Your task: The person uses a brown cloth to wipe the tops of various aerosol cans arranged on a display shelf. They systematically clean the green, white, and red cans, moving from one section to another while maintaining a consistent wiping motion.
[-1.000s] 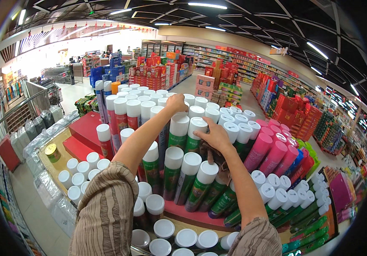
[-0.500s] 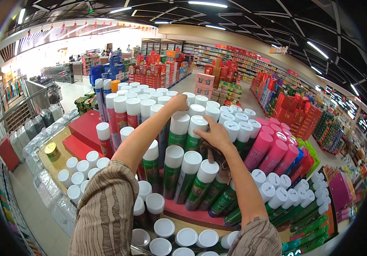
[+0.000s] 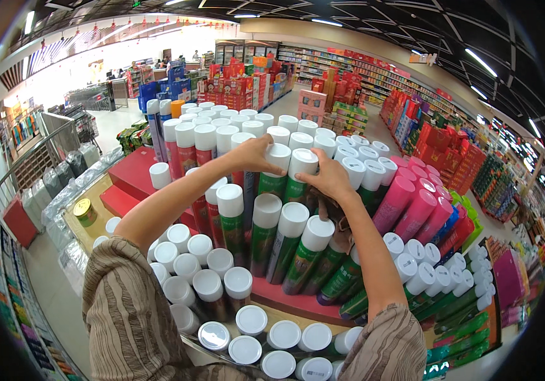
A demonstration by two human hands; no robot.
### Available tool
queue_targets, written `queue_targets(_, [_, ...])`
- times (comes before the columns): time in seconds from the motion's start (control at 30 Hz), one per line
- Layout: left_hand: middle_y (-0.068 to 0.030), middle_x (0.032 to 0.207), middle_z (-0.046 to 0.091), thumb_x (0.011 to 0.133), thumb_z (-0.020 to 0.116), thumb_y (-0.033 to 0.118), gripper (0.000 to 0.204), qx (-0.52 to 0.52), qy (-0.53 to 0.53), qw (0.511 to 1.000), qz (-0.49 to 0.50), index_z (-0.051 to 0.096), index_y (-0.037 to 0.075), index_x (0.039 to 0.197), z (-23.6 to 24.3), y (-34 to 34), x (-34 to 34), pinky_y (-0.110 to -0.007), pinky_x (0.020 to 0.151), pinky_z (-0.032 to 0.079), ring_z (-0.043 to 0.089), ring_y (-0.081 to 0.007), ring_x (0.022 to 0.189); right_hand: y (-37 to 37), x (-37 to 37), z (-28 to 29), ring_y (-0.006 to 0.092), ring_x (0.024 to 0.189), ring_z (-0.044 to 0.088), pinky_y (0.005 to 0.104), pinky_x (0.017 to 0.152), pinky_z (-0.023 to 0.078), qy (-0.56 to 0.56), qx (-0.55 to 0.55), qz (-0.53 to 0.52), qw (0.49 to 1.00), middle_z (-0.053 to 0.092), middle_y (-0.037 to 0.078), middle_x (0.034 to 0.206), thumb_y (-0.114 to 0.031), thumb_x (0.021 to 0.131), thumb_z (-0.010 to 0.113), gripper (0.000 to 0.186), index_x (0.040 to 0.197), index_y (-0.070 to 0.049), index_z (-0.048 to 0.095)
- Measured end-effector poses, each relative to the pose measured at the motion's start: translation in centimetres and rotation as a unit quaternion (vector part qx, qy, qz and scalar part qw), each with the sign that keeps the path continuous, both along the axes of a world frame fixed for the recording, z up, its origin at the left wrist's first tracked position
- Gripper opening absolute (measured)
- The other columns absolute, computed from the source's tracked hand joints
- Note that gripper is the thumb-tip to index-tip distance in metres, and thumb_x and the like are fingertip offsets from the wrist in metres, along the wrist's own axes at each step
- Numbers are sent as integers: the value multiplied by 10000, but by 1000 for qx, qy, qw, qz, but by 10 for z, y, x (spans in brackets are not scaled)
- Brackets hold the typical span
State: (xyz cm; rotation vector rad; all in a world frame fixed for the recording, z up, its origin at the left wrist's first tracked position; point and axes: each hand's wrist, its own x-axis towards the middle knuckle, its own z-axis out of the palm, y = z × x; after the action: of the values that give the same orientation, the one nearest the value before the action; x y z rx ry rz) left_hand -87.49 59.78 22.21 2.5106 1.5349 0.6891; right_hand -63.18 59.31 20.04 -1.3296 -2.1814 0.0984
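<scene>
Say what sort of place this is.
Probably a supermarket: white-capped green cylindrical cans massed for display, long multi-tier shelves packed with colourful goods, and stacked red rectangular boxes.

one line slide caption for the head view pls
Left hand and right hand at two neighbouring white-capped green cans, with pink cans to the right.
</scene>
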Motion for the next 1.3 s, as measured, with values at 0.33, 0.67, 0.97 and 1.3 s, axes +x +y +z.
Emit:
queue_targets(0.33, [-295,1069,610,633,822,388,872,63,-116,991,-5,377,-38,1248,-35,10,26,-428,891,471,597,-413,1035,1,5,-1,361,967,637,428,835,499,22,10,-36,999,658,237,1018,-457,697,743,807,1311,-23,448])
queue_targets(0.67, [-290,1126,586,657,805,371,860,42,-113,993,-17,349,-19,1273,-38,24,33,-432,898,469,589,-402,1054,1,9,3,358,989,630,423,847,493,-8,11,-62,998,653,229,1051,-462,708,740,799,1311,-31,442])
queue_targets(0.97, [-245,1175,559,709,750,382,764,189,-39,981,-7,399,-9,1263,-29,16,12,-434,903,460,550,-385,1099,-9,0,3,394,1014,612,434,869,481,-13,10,-70,997,630,264,1087,-447,717,733,848,1363,-21,387])
queue_targets(1.3, [-138,1256,516,799,672,223,523,104,147,983,31,517,128,1289,-5,6,-64,-431,991,403,451,-326,1184,-32,4,21,362,1002,614,421,850,483,9,62,-60,996,632,228,1080,-411,725,735,751,1299,-11,462])
